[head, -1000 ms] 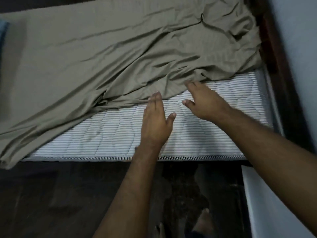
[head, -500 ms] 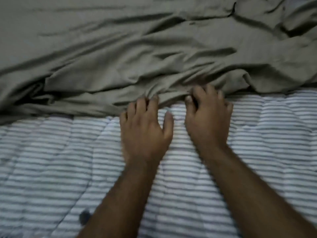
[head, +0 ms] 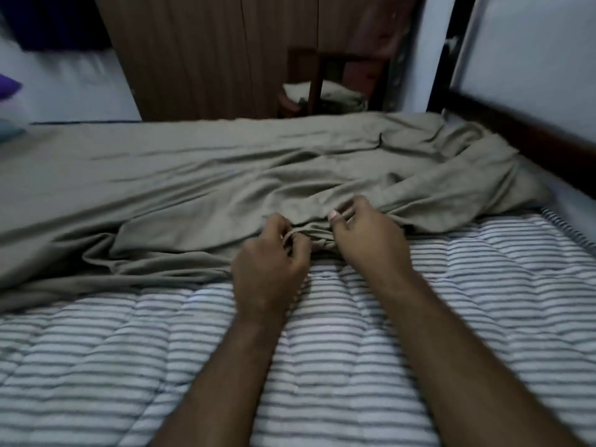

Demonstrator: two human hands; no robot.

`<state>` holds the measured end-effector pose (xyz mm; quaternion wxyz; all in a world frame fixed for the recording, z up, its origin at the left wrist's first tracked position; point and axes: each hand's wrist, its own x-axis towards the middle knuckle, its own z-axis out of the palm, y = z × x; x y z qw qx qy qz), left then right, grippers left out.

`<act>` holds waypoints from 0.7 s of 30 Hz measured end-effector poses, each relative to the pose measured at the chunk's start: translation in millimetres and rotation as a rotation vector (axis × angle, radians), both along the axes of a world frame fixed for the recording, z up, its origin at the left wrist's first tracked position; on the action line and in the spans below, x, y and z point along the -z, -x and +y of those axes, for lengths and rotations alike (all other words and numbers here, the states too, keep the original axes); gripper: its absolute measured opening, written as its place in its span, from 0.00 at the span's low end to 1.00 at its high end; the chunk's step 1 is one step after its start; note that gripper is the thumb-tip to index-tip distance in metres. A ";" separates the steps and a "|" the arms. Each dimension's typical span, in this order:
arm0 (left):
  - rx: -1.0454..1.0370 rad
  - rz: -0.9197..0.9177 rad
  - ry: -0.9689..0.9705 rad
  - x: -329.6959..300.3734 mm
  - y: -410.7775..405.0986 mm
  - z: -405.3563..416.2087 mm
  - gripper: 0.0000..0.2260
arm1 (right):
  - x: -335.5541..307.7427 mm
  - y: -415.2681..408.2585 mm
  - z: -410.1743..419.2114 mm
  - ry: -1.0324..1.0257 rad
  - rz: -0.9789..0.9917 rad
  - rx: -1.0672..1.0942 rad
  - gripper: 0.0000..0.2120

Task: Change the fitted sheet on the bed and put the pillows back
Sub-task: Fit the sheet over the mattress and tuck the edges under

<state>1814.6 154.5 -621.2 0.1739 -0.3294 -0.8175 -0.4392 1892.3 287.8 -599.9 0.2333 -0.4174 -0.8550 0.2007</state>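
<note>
Striped mattress (head: pixel 419 317) (quilted) lies half bare; left hand (head: pixel 267 266) and right hand (head: pixel 371 240) grip the bunched sheet (head: pixel 193 188).

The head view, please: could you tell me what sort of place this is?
Most likely a bedroom: a striped mattress half covered by an olive sheet, a dark wooden bed frame and a wooden wardrobe behind.

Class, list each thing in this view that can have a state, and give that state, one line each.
Fitted sheet: rumpled, covering only the far part of the mattress.
Mattress: striped near part bare.
Left hand: gripping the sheet's edge.
Right hand: pinching the sheet's edge.
</note>
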 end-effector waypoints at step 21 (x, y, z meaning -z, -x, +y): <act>0.581 0.201 0.235 -23.8 -114.1 -108.3 0.13 | -8.6 -191.6 -117.9 -0.270 -0.353 0.070 0.13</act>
